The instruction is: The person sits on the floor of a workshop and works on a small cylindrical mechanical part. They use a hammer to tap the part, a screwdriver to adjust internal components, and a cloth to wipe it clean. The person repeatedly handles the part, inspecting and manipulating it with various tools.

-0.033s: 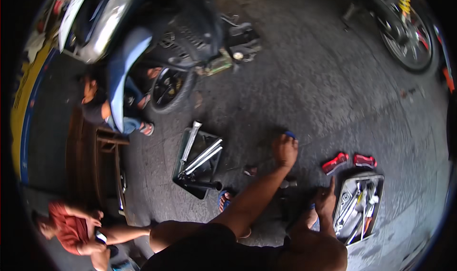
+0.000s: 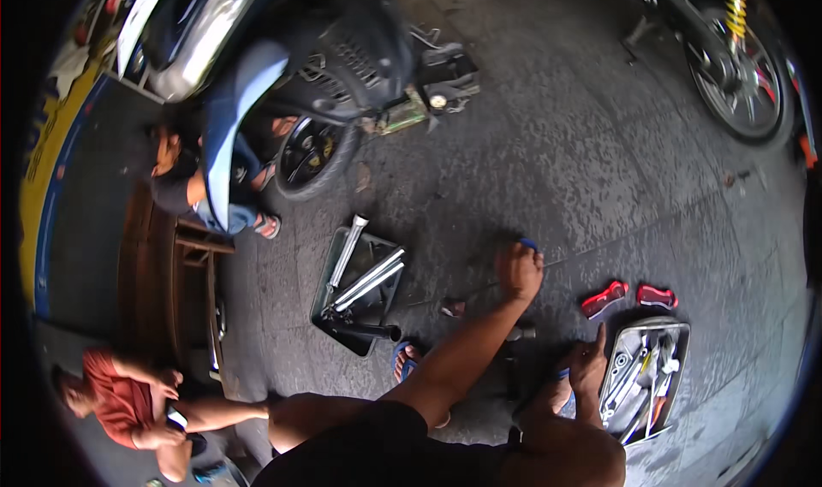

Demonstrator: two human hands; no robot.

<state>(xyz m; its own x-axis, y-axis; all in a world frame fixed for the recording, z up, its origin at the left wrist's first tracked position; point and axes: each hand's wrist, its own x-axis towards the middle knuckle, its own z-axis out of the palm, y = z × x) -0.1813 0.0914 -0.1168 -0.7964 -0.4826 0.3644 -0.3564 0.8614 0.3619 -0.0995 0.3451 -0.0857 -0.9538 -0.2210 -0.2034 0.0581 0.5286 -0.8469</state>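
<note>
My left hand (image 2: 521,273) is held out ahead over the dark floor, its fingers closed in a fist. A small blue end (image 2: 528,244) shows above the knuckles; the rest of that thing is hidden, so its kind cannot be told. My right hand (image 2: 587,363) is beside my right leg, index finger stretched forward, nothing visible in it. Just beyond it lie a red and dark plastic piece (image 2: 604,299) and a similar red piece (image 2: 657,297). Beside it stands a grey metal tray (image 2: 686,350) with several wrenches and other tools.
Left of my arm, a black tray (image 2: 322,294) holds several chrome tubes. A scooter (image 2: 342,68) stands at upper left, a motorcycle wheel (image 2: 741,85) at upper right. One person (image 2: 116,393) sits at lower left, another (image 2: 180,179) beside the scooter near a wooden bench (image 2: 154,290).
The view has shifted slightly, and the picture is sharper now. My left hand is still closed in nearly the same place, the blue end less visible. My right hand is still beside the tool tray.
</note>
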